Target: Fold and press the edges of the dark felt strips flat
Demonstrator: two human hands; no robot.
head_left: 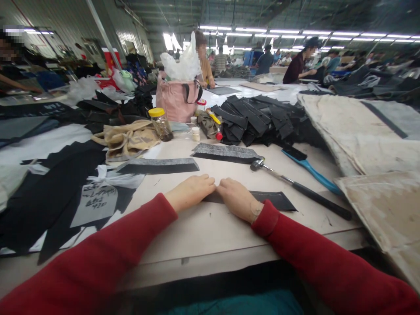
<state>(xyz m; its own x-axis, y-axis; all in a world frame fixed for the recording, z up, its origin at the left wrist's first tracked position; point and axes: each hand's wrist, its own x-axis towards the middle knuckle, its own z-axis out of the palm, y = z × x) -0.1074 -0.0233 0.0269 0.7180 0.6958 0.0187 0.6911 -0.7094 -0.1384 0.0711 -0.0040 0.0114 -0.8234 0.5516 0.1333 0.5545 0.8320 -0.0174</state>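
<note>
Both hands meet over a black fabric strip [275,201] on the pale work board [183,238]. My left hand [192,190] has its fingers curled at the strip's left end. My right hand [238,197] presses on the strip beside it, fingers closed, fingertips close to the left ones. The strip runs out to the right from under my right hand, with a light line along its upper edge. Beyond the hands lie two more strips, each half grey and half black: one on the left [157,166], one in the middle [226,153].
A hammer [302,188] and a blue-handled brush [311,168] lie to the right. Behind are a heap of black pieces [256,116], a yellow-lidded jar [160,124], a pink bag [173,100] and a tan cloth [131,138]. Black fabric with a tag [95,203] covers the left.
</note>
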